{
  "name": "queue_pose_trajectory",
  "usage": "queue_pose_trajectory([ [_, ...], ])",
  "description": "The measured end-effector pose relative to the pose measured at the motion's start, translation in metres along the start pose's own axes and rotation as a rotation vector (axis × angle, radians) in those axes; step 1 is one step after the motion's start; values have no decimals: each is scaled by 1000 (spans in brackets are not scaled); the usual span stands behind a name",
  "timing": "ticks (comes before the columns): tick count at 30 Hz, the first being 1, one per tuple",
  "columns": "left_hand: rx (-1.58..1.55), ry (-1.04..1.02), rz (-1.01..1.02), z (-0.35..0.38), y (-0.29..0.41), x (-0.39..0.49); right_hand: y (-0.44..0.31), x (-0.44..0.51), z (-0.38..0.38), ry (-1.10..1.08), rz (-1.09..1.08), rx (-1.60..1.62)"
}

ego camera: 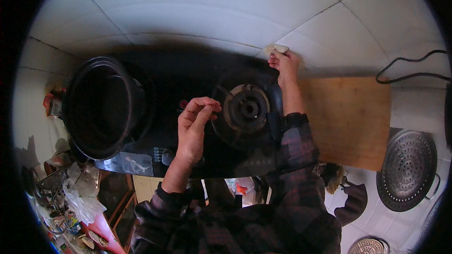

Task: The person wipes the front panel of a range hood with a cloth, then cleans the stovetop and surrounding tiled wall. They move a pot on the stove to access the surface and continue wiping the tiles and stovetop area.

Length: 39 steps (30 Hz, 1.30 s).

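Note:
My right hand [287, 66] grips a pale, crumpled cloth or sponge [276, 48] against the tiled wall, just past the back right corner of a black gas cooktop [183, 74]. Over the middle of the cooktop hovers my left hand [194, 127], its fingers curled and the thumb closed to them; nothing shows in it. Right of that hand is the bare round burner [250, 109]. A large dark pot [100, 109] rests on the left side of the cooktop and hides what is under it.
A wooden board [348, 123] lies right of the cooktop, with a black cable [402, 60] behind it. Beyond it is a perforated metal steamer tray [408, 169]. At the lower left, a clear plastic bag [83, 197] sits among clutter. White wall tiles [212, 10] rise behind.

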<state>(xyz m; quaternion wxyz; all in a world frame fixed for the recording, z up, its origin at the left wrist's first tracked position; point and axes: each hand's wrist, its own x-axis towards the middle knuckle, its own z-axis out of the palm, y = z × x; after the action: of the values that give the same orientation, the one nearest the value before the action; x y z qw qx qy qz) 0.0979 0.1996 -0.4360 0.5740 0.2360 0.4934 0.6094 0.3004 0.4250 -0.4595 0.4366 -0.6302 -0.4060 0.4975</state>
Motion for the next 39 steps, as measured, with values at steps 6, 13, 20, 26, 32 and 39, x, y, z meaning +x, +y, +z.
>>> queue_pose_trajectory([
  [6,30,12,10,-3,4,-3,-19,0,-5,-69,-197,-92],
  [13,-8,-58,10,3,-1,-2,-33,-10,0,-67,-158,-72],
  [20,-36,-24,33,1,-3,-2,13,17,-12,-52,-40,-240],
  [26,20,20,45,-12,2,-3,24,19,5,-13,59,-255],
  [32,1,-7,42,-9,2,-2,-26,-2,17,-66,-20,-82],
  [39,-8,-32,6,4,-3,1,-27,-16,31,-2,-45,40],
])
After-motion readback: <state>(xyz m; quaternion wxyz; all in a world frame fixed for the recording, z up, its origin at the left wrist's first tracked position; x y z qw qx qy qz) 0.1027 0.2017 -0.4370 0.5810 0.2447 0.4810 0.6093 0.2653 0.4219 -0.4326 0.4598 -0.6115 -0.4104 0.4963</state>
